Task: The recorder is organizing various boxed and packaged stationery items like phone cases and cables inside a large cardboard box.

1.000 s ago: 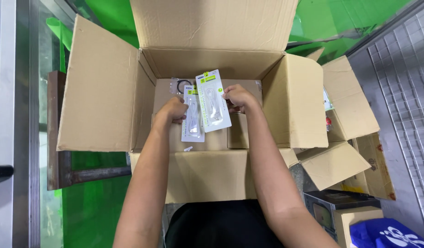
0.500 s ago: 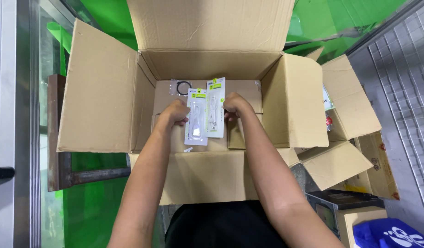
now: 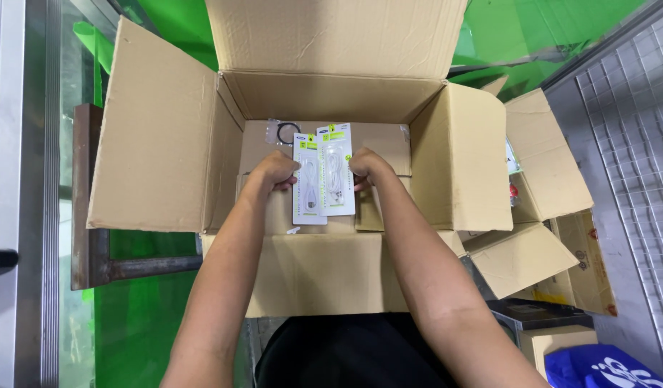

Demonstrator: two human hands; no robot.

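Inside open carton (image 3: 166, 136), both grips clenched on cable packs (image 3: 324, 176), perhaps another pack (image 3: 284, 131) behind.

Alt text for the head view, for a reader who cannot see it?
Seen from above, the left hand and right hand hold two white cable packets side by side inside a large open cardboard box. Another packet lies behind them; smaller open boxes sit to the right.

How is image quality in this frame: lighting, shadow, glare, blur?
Head view: even daylight, sharp focus, no motion blur on the left hand or right hand; soft shadow inside the cardboard box; slight sheen on the two white packets; wide-angle bending at the edges.
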